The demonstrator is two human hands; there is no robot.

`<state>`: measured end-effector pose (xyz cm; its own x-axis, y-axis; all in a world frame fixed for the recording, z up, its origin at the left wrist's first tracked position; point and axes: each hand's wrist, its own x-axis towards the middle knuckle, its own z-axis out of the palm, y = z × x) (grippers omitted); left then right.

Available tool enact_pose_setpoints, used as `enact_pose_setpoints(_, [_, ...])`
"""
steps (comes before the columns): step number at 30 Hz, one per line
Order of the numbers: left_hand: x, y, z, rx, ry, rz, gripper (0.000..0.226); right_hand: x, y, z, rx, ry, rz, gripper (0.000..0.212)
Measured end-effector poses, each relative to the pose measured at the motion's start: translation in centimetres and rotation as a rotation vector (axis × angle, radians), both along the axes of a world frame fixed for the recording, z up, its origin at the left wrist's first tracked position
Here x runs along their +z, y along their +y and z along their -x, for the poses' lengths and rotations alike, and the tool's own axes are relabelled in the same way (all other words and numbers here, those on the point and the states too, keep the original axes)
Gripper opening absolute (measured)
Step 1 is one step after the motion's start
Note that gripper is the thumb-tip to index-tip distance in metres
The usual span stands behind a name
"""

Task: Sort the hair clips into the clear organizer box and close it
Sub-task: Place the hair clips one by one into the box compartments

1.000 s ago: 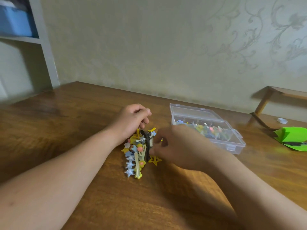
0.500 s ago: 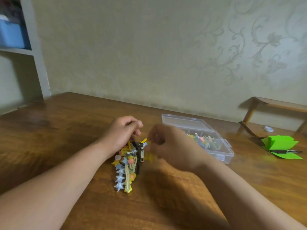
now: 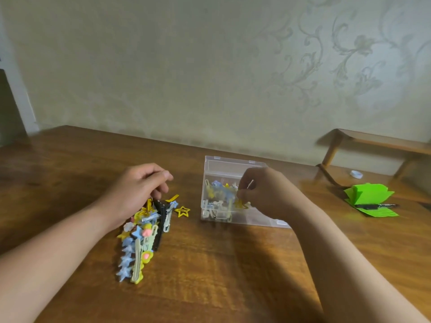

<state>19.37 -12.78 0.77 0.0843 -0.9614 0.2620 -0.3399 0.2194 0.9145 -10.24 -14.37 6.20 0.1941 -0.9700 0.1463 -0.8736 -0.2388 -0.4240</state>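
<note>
Pinches yellow star clip (image 3: 240, 204), right hand (image 3: 265, 194), over clear organizer box (image 3: 255, 221); clasps clip bundle (image 3: 142, 231) on desk (image 3: 210, 280), left hand (image 3: 137, 192); best released low into matching compartment

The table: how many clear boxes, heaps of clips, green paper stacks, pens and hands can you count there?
clear organizer box: 1
heap of hair clips: 1
green paper stack: 1
pen: 1
hands: 2, the left hand and the right hand
Total: 6
</note>
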Motion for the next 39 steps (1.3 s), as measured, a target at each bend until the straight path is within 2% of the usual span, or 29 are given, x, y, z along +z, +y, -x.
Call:
enact_pose_setpoints(13, [0.0, 0.1, 0.0, -0.006, -0.036, 0.005, 0.021, -0.1, 0.3, -0.1, -0.046, 0.058, -0.048, 0.011])
enact_pose_setpoints(19, [0.0, -0.1, -0.1, 0.0, -0.017, 0.001, 0.021, 0.7, 1.0, -1.4, -0.102, 0.102, 0.161, 0.013])
enact_pose_setpoints(23, [-0.1, -0.3, 0.0, 0.004, 0.029, 0.0, 0.02, 0.4, 2.8, -4.9, 0.088, 0.021, 0.28, 0.012])
enact_pose_setpoints(25, [-0.2, -0.6, 0.0, -0.003, 0.058, 0.0, 0.02, -0.6, 3.6, -6.7, 0.242, 0.089, 0.373, 0.013])
enact_pose_setpoints(27, [-0.2, -0.6, 0.0, -0.017, 0.069, -0.003, 0.02, -1.8, 3.9, -8.2, 0.337, 0.236, 0.435, 0.02])
enact_pose_setpoints(31, [-0.3, -0.9, 0.1, -0.019, 0.081, -0.001, 0.018, -3.2, 3.3, -9.7, 0.349, 0.513, 0.396, 0.028])
enact_pose_setpoints(39, [-0.2, -0.8, 0.2, -0.008, 0.052, -0.005, 0.02, -2.0, 3.6, -9.9, 0.375, 0.494, 0.221, 0.017])
